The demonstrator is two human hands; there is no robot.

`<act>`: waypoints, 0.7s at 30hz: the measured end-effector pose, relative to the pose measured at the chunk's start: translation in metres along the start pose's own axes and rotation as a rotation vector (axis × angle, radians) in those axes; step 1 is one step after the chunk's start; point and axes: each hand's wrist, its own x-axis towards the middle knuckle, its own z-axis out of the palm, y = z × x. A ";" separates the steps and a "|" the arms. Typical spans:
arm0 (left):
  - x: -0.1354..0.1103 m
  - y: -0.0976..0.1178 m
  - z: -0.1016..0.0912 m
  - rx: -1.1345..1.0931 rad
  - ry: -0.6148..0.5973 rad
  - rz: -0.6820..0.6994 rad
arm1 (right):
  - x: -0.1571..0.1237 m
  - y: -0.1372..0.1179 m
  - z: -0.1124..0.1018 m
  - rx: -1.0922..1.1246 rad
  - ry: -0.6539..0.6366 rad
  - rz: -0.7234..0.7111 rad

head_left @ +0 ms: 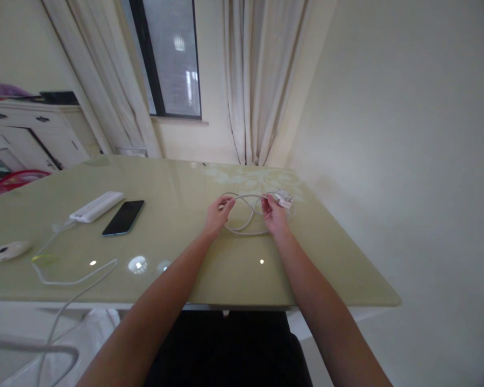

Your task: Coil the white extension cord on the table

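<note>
- Observed from beside the table (339, 263): one seated person, both bare hands working at a pale cable (248, 196). Landmark for all positions: the black phone (123, 217), sides as the sitter sees them.
- Cable: lies well to the right of the phone, in loose, crossing loops on the tabletop; one stretch is raised between the hands.
- Left hand (218, 214): right of the phone, at the near end of that stretch; narrow grip, thumb and fingertips pinching the cable.
- Right hand (272, 212): farther right of the phone; also a narrow pinch on the cable. A white plug-like block (284, 198) sits just beyond its fingers; contact cannot be told.
- Elsewhere: long white box (97, 207) just behind and left of the phone; white cord (60, 283) in front and left of it; white oval device (8, 251) well to its left.
- Step in hand, my judgement: managing the cable's slack between two pinches.
- Next move, my judgement: calls for a light, steady hold at both points, with the lower loops kept from catching on the block.
</note>
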 end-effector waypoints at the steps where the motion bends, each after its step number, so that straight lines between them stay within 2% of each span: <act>1: 0.000 0.000 0.000 0.016 -0.005 0.010 | 0.001 -0.001 0.000 0.008 0.011 -0.003; 8: 0.002 -0.005 -0.002 0.066 -0.008 0.033 | 0.009 -0.021 -0.008 0.146 0.115 -0.139; 12: 0.002 -0.009 -0.005 0.077 -0.033 0.047 | 0.012 -0.027 -0.018 0.152 0.197 -0.124; 14: 0.000 -0.009 -0.007 0.095 -0.049 0.069 | 0.011 -0.026 -0.020 0.148 0.147 -0.059; 17: -0.004 -0.010 -0.007 0.111 -0.063 0.110 | 0.004 -0.024 -0.015 0.171 0.002 0.026; 21: -0.005 -0.012 -0.005 0.064 -0.042 0.076 | -0.005 -0.026 -0.007 0.210 -0.122 0.046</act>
